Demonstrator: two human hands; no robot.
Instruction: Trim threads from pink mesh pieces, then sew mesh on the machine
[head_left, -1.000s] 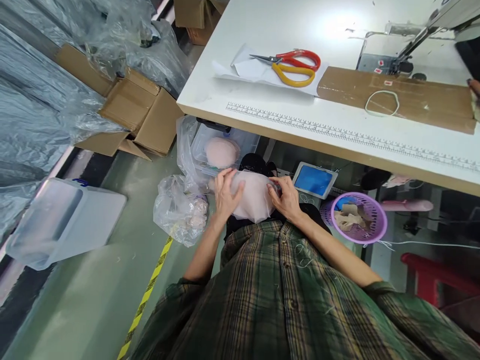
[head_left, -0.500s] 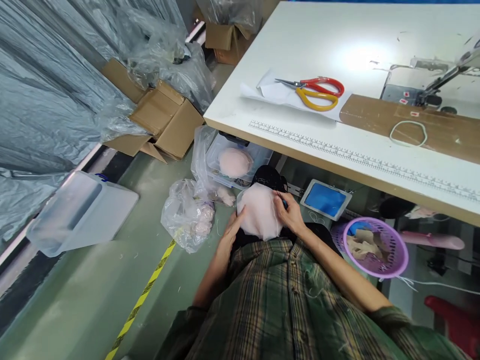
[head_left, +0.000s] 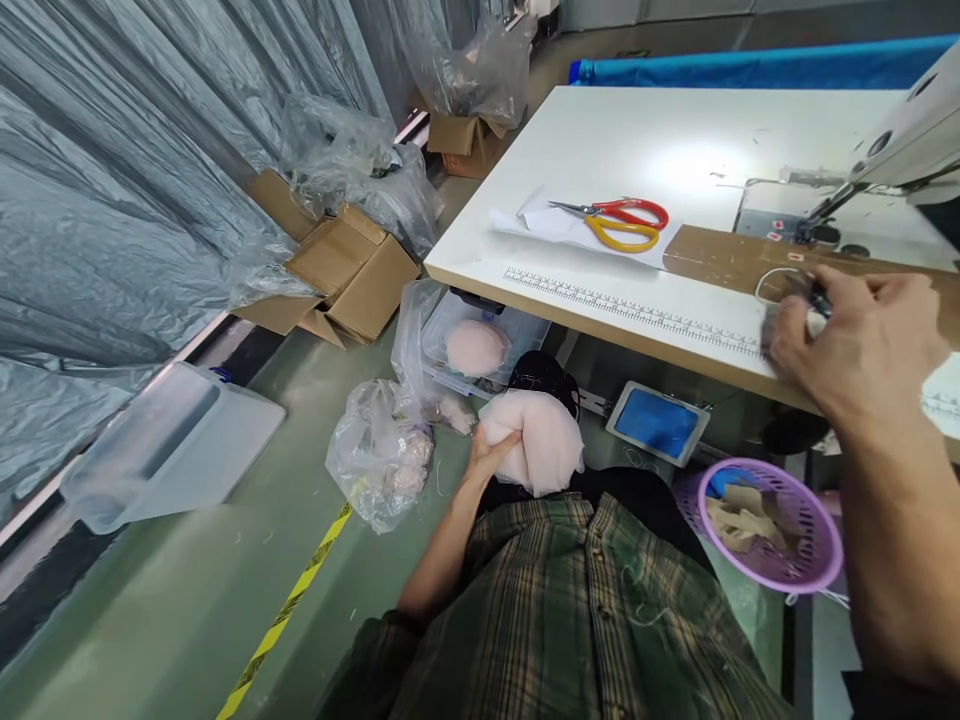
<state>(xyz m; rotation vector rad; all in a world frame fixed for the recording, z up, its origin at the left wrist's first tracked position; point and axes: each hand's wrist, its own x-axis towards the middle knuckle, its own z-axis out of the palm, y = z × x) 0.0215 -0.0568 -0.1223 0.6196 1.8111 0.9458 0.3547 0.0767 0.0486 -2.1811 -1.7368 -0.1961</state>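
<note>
Brightly lit, the white table (head_left: 600, 150) overhangs green floor (head_left: 187, 600) near both hands (head_left: 870, 345).

White table (head_left: 600, 130), white paper (head_left: 536, 223) beneath scissors (head_left: 592, 211), brown strip (head_left: 712, 249), ruler markings (head_left: 600, 299), sewing machine (head_left: 911, 125)

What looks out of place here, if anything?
On the floor at picture left, the clear bin seems tipped on its side and the nearer cardboard box lies askew, flaps splayed; neither looks neatly set. Stray thread clings to the shirt. The pink pad in the left hand is creased, no damage visible.
</note>
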